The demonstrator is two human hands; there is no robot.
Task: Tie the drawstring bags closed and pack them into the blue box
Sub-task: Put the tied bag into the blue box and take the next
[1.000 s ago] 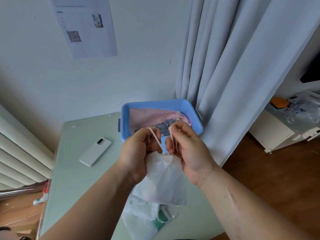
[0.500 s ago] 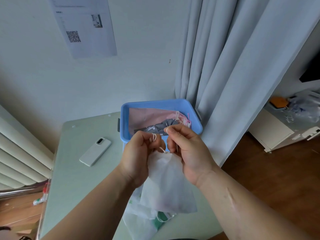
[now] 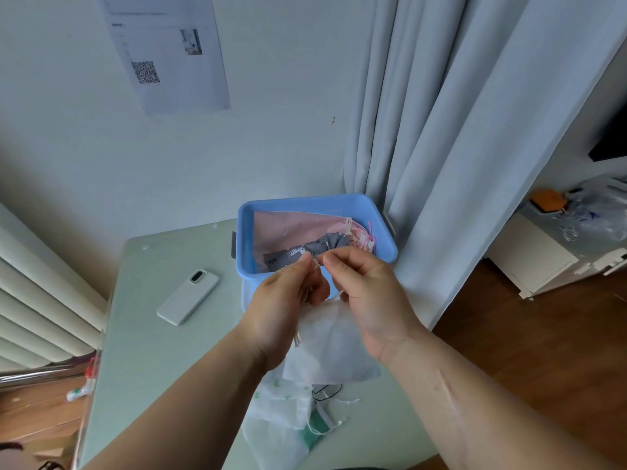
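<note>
Two pinches on one thin white cord (image 3: 339,294): left hand (image 3: 281,310) and right hand (image 3: 369,300) fingertip to fingertip, closer together than half a second ago. No more cord loop standing up from the left fingers. At 6 o'clock of the hands, hanging from the cord, the white drawstring bag (image 3: 332,351), bottom edge drawn up slightly, over the loose bags (image 3: 281,422) on the table (image 3: 152,351). At 12 o'clock, unmoved, the blue box (image 3: 315,203) with grey bag (image 3: 305,249) and pink bag (image 3: 288,225) inside; at 9 o'clock, the phone (image 3: 188,296).

White phone (image 3: 187,296) on green table (image 3: 149,334), grey curtain (image 3: 458,130) behind.
</note>
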